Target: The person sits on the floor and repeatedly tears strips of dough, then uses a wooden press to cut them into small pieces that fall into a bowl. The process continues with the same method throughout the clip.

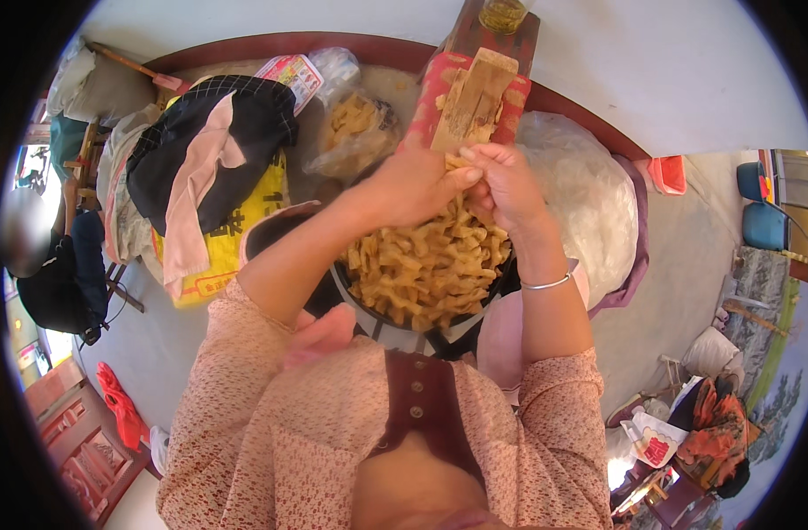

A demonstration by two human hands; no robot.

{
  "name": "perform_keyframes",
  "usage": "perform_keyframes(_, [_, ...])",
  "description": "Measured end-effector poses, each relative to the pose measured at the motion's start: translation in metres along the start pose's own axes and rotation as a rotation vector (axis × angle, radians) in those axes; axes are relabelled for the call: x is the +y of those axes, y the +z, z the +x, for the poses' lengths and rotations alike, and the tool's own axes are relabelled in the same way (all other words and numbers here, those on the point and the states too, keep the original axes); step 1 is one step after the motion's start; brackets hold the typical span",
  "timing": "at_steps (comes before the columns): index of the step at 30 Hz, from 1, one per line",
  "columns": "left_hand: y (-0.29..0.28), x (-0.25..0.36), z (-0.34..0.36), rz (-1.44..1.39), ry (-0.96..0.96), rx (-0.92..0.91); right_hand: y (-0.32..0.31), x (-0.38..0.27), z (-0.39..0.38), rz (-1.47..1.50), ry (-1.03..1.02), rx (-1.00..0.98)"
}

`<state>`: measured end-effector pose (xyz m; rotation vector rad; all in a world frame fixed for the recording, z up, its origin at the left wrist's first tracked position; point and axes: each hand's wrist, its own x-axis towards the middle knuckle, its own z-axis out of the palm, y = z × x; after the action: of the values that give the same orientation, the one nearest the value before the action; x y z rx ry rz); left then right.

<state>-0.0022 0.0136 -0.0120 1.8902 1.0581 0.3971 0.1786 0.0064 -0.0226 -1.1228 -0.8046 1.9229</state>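
Observation:
My left hand [413, 187] and my right hand [510, 184] meet above a dark round basin [339, 276]. Both are closed, pinching a small tan strip [457, 162] that shows between the fingertips; most of it is hidden. Below them the basin is heaped with many tan, twisted pieces [422, 265] that look like strips of dough or dried food. Just beyond my fingers, a worn wooden board [470, 110] lies on a red patterned cloth [426, 106], with some tan bits along its edge.
A clear bag of similar pieces [355, 124] sits behind my left forearm. Left of it are a dark cloth [205, 132], a pink cloth [201, 177] and a yellow sack [236, 256]. A large translucent plastic bag [572, 203] stands right. A cup of yellowish liquid [503, 14] is behind.

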Motion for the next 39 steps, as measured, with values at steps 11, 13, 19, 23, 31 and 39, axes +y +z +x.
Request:
perform_keyframes(11, [-0.030, 0.009, 0.014, -1.544, 0.171, 0.549, 0.018, 0.000, -0.017, -0.424, -0.164, -0.155])
perform_keyframes(13, [-0.039, 0.012, 0.012, -1.418, 0.112, 0.621, 0.016, -0.001, -0.022, -0.309, -0.130, -0.209])
perform_keyframes(19, [-0.015, 0.007, 0.004, -0.170, 0.706, 0.778, 0.028, -0.004, -0.031, 0.360, -0.071, -0.382])
perform_keyframes(23, [0.001, 0.010, -0.004, -0.120, 0.616, 0.532, 0.034, 0.011, -0.026, -0.304, -0.568, -0.032])
perform_keyframes(31, [0.012, 0.010, 0.001, -0.503, 0.068, 0.292, 0.020, 0.023, -0.018, -0.486, -0.484, 0.173])
perform_keyframes(39, [0.002, 0.014, 0.000, -0.064, 0.573, 0.463, 0.001, 0.003, -0.025, 0.453, 0.261, -0.396])
